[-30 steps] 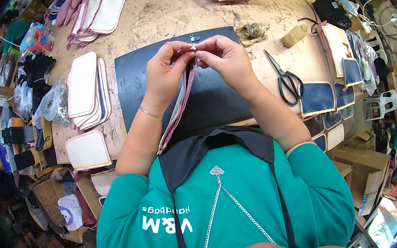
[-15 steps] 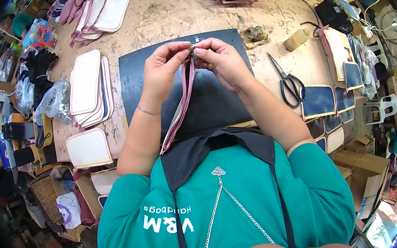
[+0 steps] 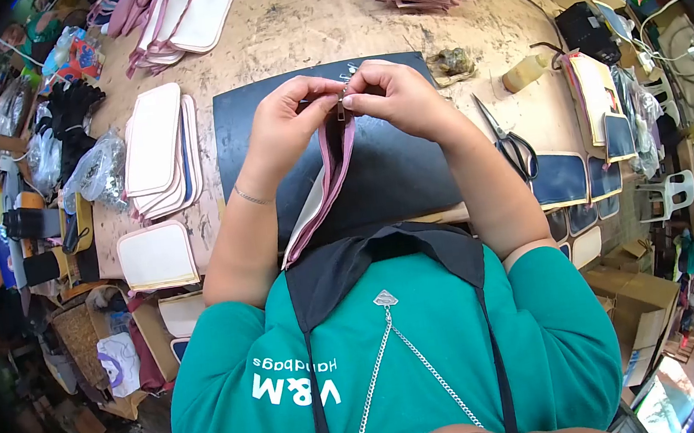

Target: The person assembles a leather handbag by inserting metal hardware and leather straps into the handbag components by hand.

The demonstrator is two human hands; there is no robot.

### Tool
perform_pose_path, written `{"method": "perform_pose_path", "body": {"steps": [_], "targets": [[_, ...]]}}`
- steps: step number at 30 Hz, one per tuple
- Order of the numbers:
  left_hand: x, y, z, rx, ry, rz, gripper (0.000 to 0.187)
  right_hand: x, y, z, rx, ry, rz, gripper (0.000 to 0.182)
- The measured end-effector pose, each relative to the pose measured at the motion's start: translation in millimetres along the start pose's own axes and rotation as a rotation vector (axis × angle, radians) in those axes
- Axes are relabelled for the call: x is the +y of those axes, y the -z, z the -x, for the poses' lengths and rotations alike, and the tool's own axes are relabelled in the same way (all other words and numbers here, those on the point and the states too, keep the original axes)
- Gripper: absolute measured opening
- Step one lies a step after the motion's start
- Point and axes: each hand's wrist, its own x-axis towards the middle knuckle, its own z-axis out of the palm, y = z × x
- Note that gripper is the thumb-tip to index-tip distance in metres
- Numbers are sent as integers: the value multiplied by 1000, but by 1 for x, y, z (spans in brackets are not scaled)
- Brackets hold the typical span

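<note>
Above the black mat (image 3: 435, 169), my left hand (image 3: 296, 120) and my right hand (image 3: 402, 96) meet with their fingertips pinched together. Between them is the top end of a zipper on a flat pouch (image 3: 312, 203) with pink edges and a white side. A metal zipper pull (image 3: 341, 113) dangles just below the fingertips. The pouch hangs down from there, its lower end close to my black collar. Small metal pieces (image 3: 347, 73) lie on the mat behind my hands. Which fingertip presses on the slider is hard to make out.
White pink-edged panels (image 3: 154, 139) are stacked at the left. More panels (image 3: 203, 18) lie at the back. On the right are black-handled scissors (image 3: 513, 148), a bottle (image 3: 524, 70), a brownish lump (image 3: 451, 62) and dark blue panels (image 3: 559, 179).
My hands have shifted slightly, and the metal zipper pull now hangs in plain view below the fingertips. The pouch has opened a little wider along its edge.
</note>
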Motion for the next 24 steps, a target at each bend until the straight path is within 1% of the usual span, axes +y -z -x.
{"method": "perform_pose_path", "body": {"steps": [3, 6, 9, 12, 16, 24], "targets": [[-1, -2, 2, 8, -98, -158, 16, -10, 1, 3, 5, -22, 61, 14], [7, -6, 5, 64, -171, -257, 16, -7, -2, 4, 56, -30, 22, 13], [6, -11, 5, 110, -195, -177, 15, 10, -14, 3, 197, 41, -182, 12], [3, -13, 5, 130, -226, -171, 16, 11, -23, 7, 283, 81, -296, 13], [1, -17, 3, 181, -255, -193, 10, 16, -29, 7, 317, 128, -291, 15], [-7, -18, -1, 171, -264, -141, 12, 25, -40, 7, 405, 181, -321, 17]]}}
